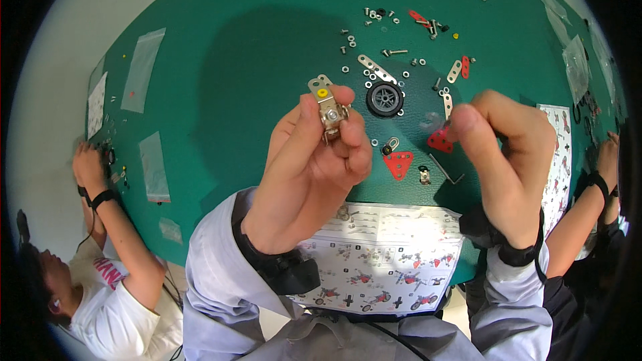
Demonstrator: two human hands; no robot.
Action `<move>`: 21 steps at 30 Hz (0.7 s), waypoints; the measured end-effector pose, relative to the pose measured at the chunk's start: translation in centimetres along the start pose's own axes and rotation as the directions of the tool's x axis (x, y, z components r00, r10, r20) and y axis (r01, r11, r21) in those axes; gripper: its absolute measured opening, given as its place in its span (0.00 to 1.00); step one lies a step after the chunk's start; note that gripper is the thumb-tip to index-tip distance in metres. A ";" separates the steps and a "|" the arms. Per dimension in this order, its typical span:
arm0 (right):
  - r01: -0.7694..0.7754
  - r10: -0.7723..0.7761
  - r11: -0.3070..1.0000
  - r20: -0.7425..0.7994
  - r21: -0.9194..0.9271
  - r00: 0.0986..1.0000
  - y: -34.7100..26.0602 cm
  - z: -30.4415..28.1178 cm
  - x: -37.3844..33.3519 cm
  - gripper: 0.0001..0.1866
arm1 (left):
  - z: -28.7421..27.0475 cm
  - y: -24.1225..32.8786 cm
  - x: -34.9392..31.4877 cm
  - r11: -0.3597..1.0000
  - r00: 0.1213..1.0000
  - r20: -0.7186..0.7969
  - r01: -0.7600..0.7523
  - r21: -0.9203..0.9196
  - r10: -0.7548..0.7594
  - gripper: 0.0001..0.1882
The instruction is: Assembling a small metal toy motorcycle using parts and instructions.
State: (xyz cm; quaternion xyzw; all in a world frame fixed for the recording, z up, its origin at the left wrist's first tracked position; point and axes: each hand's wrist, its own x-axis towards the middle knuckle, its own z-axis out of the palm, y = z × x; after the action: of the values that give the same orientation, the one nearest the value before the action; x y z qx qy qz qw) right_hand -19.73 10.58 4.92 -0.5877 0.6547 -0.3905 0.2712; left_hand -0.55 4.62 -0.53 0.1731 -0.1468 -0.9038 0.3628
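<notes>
Since my left hand (301, 170) is the one doing the gripping, that's where I'd put most of my attention from this end of the feed. Its fingers (356, 135) are pinched narrow on a small silver metal assembly (327, 104), thumb along the left side, fingertips on the right, and the whole thing is up off the green desk (200, 110). The upper end, with its holes, pokes out past the pinch, so the yellow round piece (322, 93) and the screw head (332, 114) below it are both nicely in view. My take on doing this bit well: hold it by the sides, squeeze just enough that nothing twists, and leave that face uncovered so I can get at it straight. My right hand (511, 150) is well apart from the assembly, thumb and index finger bent close together; honestly can't tell if there's anything tiny between them. From this angle it's right by a red plate (439, 140), so I'd be careful not to knock that. Down between the hands I've got a black wheel (385, 99), a red triangular plate (398, 165) and an L-shaped hex key (447, 169), with the instruction sheet (394, 254) nearer the body, none of them touching the left fingers.
</notes>
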 end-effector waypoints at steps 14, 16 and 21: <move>-0.044 0.040 0.983 -0.024 -0.176 0.999 2.8 0.2 1.7 0.14 | -0.2 0.4 0.1 1.000 1.000 0.014 0.016 -0.022 -0.016 0.18; -0.045 0.036 0.987 -0.060 -0.155 0.998 3.1 -0.1 1.8 0.14 | -0.1 0.4 0.1 1.000 1.000 -0.011 0.009 -0.018 -0.010 0.18; -0.096 0.064 0.970 -0.146 -0.222 0.987 4.0 -2.2 2.3 0.13 | 0.0 0.4 0.3 1.000 1.000 -0.017 0.002 -0.012 -0.002 0.18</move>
State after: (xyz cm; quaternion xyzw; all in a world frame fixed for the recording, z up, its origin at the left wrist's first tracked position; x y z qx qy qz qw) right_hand -24.13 8.75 3.11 -0.5597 0.7355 -0.3411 0.1717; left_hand -0.50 4.18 -0.43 0.1789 -0.1382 -0.9035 0.3641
